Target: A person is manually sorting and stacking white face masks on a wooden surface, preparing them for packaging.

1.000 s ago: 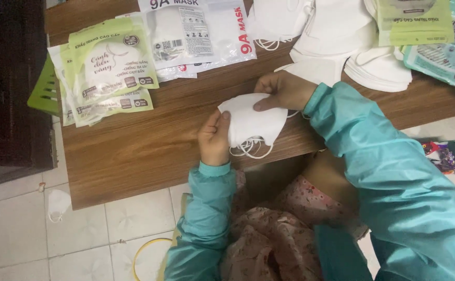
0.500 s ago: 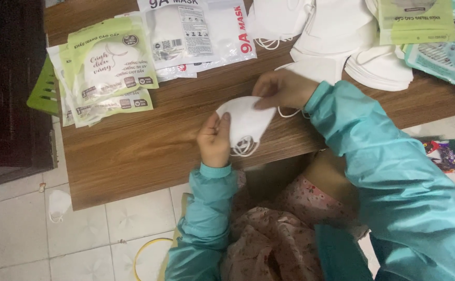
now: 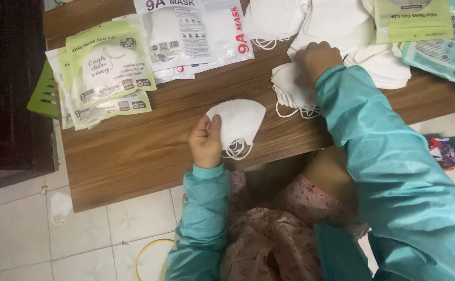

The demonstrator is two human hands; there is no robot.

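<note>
My left hand (image 3: 205, 140) grips a folded white face mask (image 3: 240, 122) by its left edge, just above the wooden table (image 3: 149, 151); its ear loops hang at the lower side. My right hand (image 3: 318, 58) rests with closed fingers on a small stack of white masks (image 3: 290, 86) farther up and to the right, pinching the top one. Both arms wear teal sleeves.
Green-and-white mask packets (image 3: 105, 73) lie at the table's left, white printed packets (image 3: 193, 31) at the top middle, loose white masks (image 3: 352, 26) and more packets (image 3: 435, 41) at the top right. One mask (image 3: 60, 207) lies on the tiled floor. Dark cabinet (image 3: 6, 88) at left.
My right hand let go of the mask held by both hands and moved up and right onto the stack of masks. My left hand keeps the mask.
</note>
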